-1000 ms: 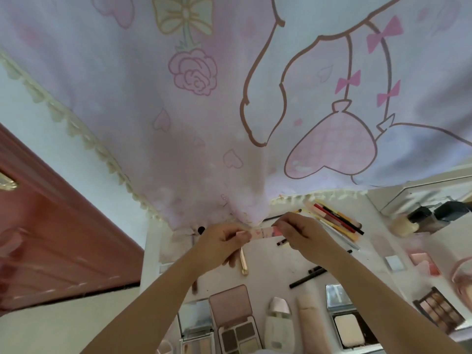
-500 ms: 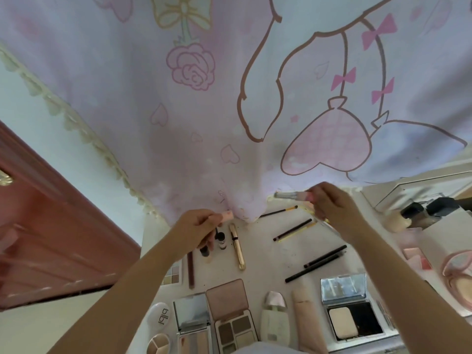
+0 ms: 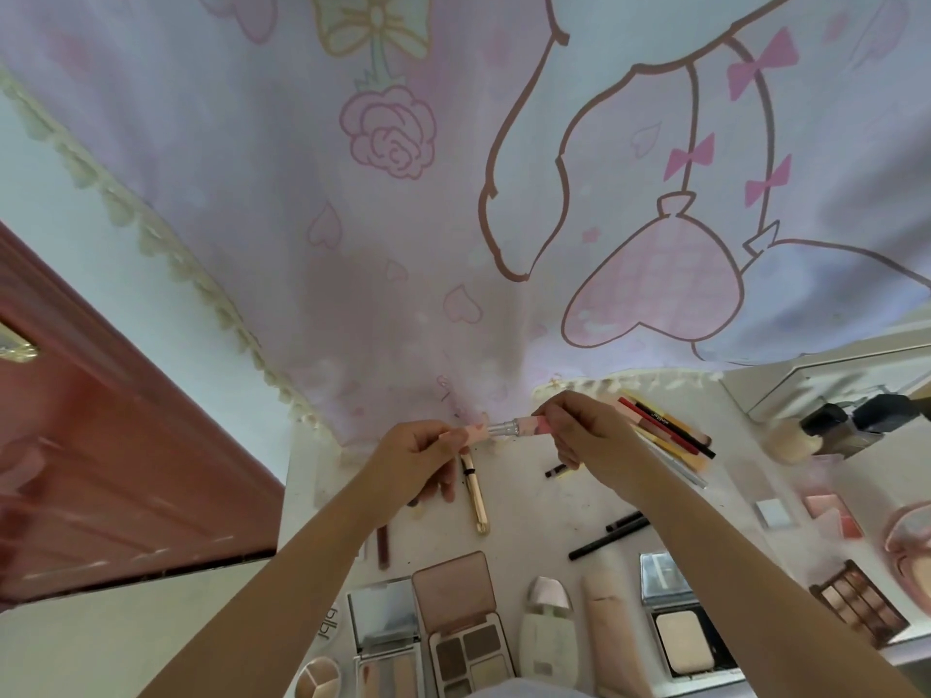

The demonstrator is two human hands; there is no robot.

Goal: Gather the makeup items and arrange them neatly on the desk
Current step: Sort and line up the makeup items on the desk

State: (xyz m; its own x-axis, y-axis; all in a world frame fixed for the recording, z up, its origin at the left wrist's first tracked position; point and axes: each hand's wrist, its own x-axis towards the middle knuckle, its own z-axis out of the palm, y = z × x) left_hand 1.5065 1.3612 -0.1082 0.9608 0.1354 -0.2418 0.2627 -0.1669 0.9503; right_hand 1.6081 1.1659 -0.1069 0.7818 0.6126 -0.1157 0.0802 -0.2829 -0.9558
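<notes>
Above the back of the white desk (image 3: 524, 501), my left hand (image 3: 418, 458) pinches a small pink cap (image 3: 476, 433). My right hand (image 3: 584, 433) grips a pink lipstick tube (image 3: 524, 426) whose silver neck points into the cap; the two parts meet between my hands. Below them lie a gold tube (image 3: 476, 496), black pencils (image 3: 609, 534), and a bundle of coloured pencils (image 3: 665, 430) at right. Open eyeshadow palettes (image 3: 466, 632) and a powder compact (image 3: 677, 622) line the near edge.
A pink cartoon-print curtain (image 3: 453, 193) hangs over the desk's back edge. A red-brown door (image 3: 101, 455) stands at left. At right are a white box (image 3: 831, 380), dark bottles (image 3: 851, 420), a brown palette (image 3: 861, 604) and a pink round compact (image 3: 912, 546).
Half a second ago my hands were apart, cap in the left and tube in the right. They have come back together so cap and tube meet.
</notes>
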